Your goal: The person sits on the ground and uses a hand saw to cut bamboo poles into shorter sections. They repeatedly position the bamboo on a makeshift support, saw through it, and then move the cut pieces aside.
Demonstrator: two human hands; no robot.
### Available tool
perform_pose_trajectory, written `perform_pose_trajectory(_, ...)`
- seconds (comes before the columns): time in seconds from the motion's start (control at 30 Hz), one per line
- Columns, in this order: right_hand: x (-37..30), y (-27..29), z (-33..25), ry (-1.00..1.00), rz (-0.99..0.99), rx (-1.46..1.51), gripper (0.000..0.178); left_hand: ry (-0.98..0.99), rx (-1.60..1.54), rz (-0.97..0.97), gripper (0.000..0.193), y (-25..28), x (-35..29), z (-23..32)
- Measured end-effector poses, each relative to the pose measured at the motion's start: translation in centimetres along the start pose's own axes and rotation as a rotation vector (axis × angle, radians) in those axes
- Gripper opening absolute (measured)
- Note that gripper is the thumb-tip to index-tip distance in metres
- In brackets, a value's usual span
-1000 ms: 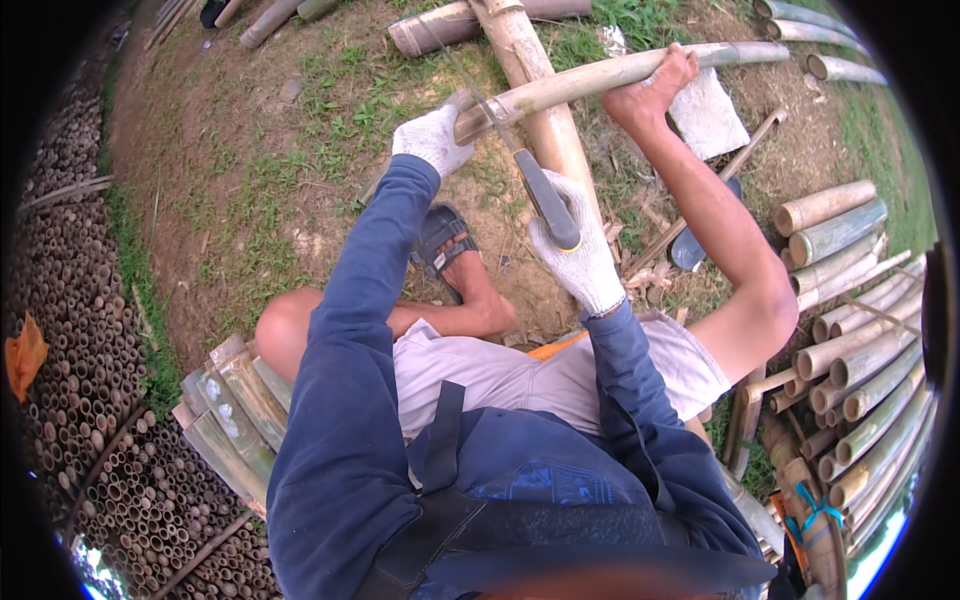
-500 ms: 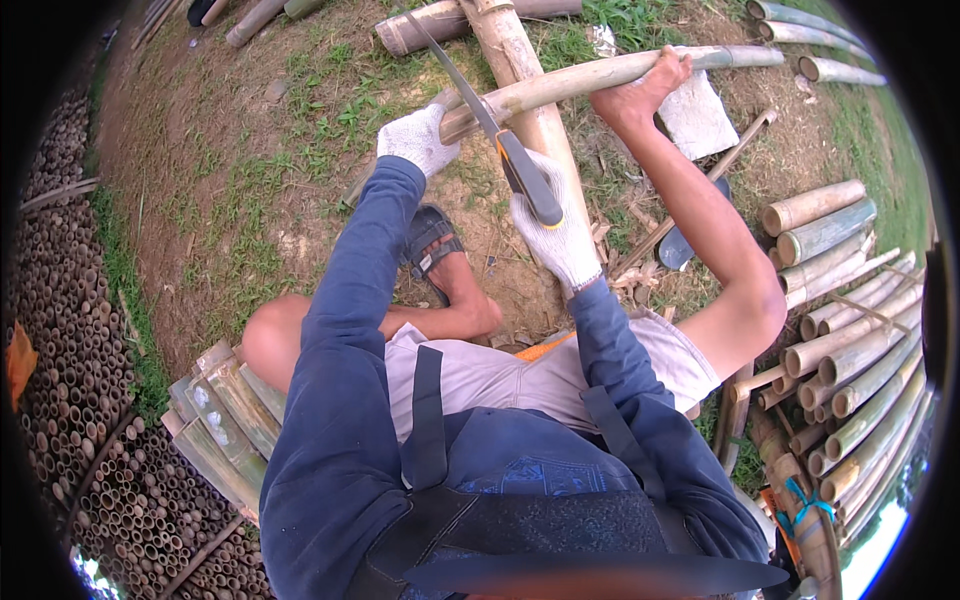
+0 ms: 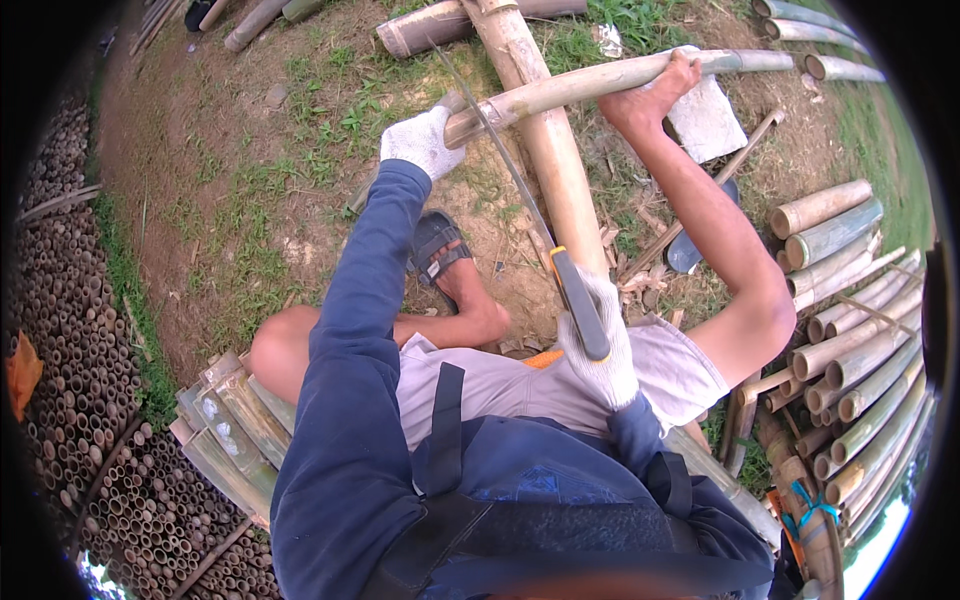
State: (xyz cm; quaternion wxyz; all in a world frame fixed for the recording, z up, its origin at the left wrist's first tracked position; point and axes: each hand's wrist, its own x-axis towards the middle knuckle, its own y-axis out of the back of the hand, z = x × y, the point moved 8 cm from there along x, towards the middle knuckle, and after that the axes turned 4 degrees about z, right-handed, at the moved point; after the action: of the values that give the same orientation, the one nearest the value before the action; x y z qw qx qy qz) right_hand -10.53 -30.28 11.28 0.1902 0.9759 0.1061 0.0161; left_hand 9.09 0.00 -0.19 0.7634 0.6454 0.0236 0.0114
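Observation:
My right hand (image 3: 602,345), in a white knitted glove, is closed round the grey and orange handle of a hand saw (image 3: 520,187). The saw's long thin blade lies across a bamboo pole (image 3: 600,82) close to its left end. My left hand (image 3: 424,140), gloved alike, grips that left end, just beside the blade. The pole rests crosswise on a thicker bamboo support (image 3: 552,150) that slopes toward me. My bare right foot (image 3: 655,92) presses on the pole to the right of the support. The fingers of my left hand are partly hidden behind the pole.
A pale stone block (image 3: 708,122) and a loose sandal (image 3: 690,245) lie beyond my right leg. Cut bamboo poles (image 3: 850,370) are stacked at the right. Bundled bamboo ends (image 3: 80,420) fill the left side. A dark bamboo log (image 3: 420,32) lies beyond the support.
My right hand has drawn the saw back toward my lap, so the blade's outer part now lies on the pole. My left hand and foot keep their hold.

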Motion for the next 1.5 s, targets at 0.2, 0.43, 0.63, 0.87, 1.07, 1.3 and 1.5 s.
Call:
perform_pose_trajectory(0.2,10.9,-6.8,5.6,0.106,0.03,0.192,0.054,-0.029,0.018,0.009,0.05,0.8,-0.3,0.4)
perform_pose_trajectory(0.43,-9.7,4.1,0.3,-0.011,-0.075,-0.187,0.062,-0.023,0.025,-0.009,0.049,-0.1,0.2,0.1)
perform_pose_trajectory(0.63,1.0,-0.5,0.9,0.055,0.091,-0.029,0.055,0.003,0.05,-0.009,0.053,0.3,0.1,0.3)
perform_pose_trajectory(0.87,7.3,-4.8,4.2,0.041,0.015,0.116,0.054,-0.024,0.005,0.012,0.047,1.2,-0.4,1.1)
perform_pose_trajectory(1.07,-8.5,3.7,2.4,-0.072,-0.056,-0.017,0.056,-0.033,0.039,0.014,0.049,0.2,0.3,0.5)
perform_pose_trajectory(1.3,9.0,-3.9,1.3,0.131,0.056,0.114,0.052,-0.02,0.025,0.028,0.053,0.5,-0.1,0.5)
perform_pose_trajectory(1.5,5.2,-3.6,5.5,0.126,0.009,0.099,0.054,-0.059,-0.002,0.046,0.052,0.8,-0.6,0.7)
